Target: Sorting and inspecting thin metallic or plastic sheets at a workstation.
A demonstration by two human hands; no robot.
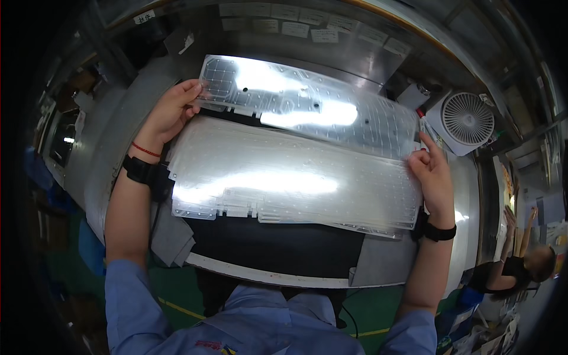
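A long, thin, see-through plastic sheet (pixel 284 106) with a printed line-and-dot pattern and small dark holes is held up, with bright glare on it. My left hand (pixel 173 113) pinches its left end between thumb and fingers. At its right end, my right hand (pixel 435 177) grips the corner, index finger stretched along the edge. Nearer to me lies a stack of similar clear sheets (pixel 290 157), slightly fanned, with notched front edges. The held sheet is tilted above the far side of this stack.
Under the stack is a black work surface (pixel 272 245) with grey cloths (pixel 383 260) at its front corners. A white fan (pixel 467 117) stands at the back right. Paper labels (pixel 296 28) line the metal panel behind. Another person (pixel 515 266) works at the far right.
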